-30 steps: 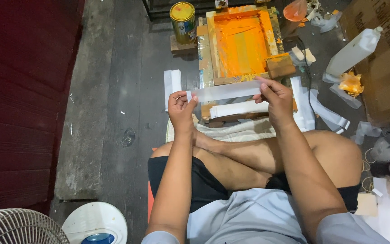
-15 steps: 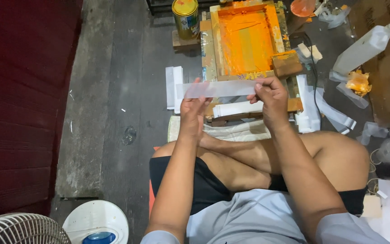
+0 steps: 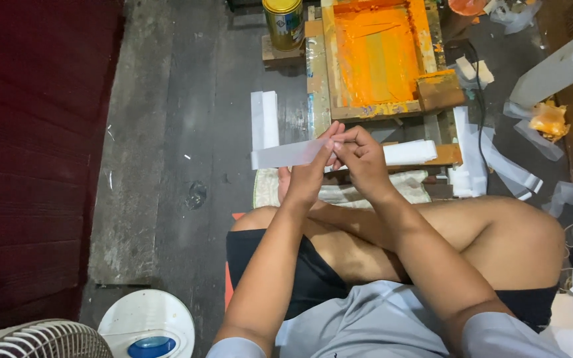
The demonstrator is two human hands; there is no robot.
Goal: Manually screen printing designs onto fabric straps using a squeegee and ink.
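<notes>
Head view: left hand (image 3: pixel 310 176) and right hand (image 3: pixel 361 156) meet, fingers pinched on a translucent plastic strip (image 3: pixel 286 154). Held level above the lap, just near of the orange-inked screen-printing frame (image 3: pixel 378 56), probably for easy handling.

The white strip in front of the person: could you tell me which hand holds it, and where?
Both hands, left hand and right hand, pinch the white strip at its right end.
</notes>
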